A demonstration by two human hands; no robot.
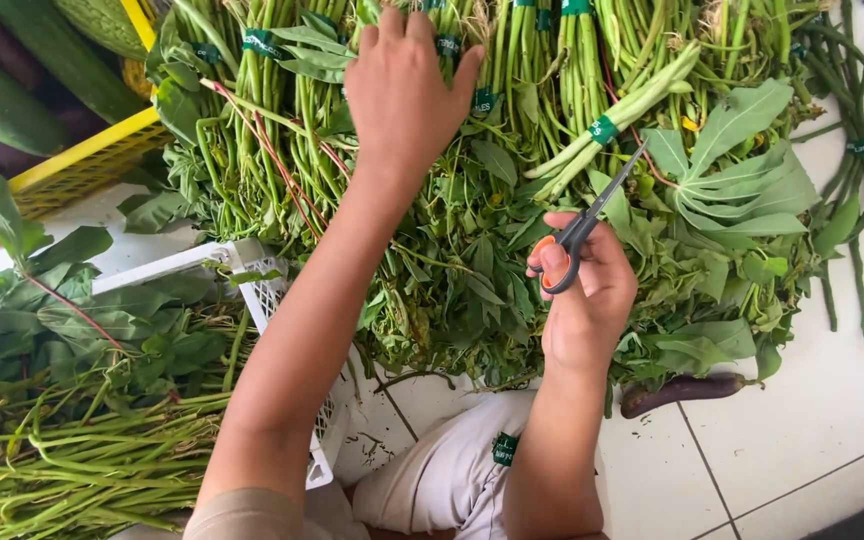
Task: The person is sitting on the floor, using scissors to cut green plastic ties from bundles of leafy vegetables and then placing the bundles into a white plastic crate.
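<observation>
Head view: left hand (pixel 407 85) lies open, palm down, on banded bundles of leafy green stems (pixel 282 130) heaped on the tiled floor (pixel 812 420), beside the white crate (pixel 267 290). Right hand (pixel 587 300) is closed around orange-handled scissors (pixel 582 235), blades pointing up toward a band. Judgement: stems light, limp, easily bruised; best gripped at the green band (pixel 603 129), where stalks are bunched firm.
</observation>
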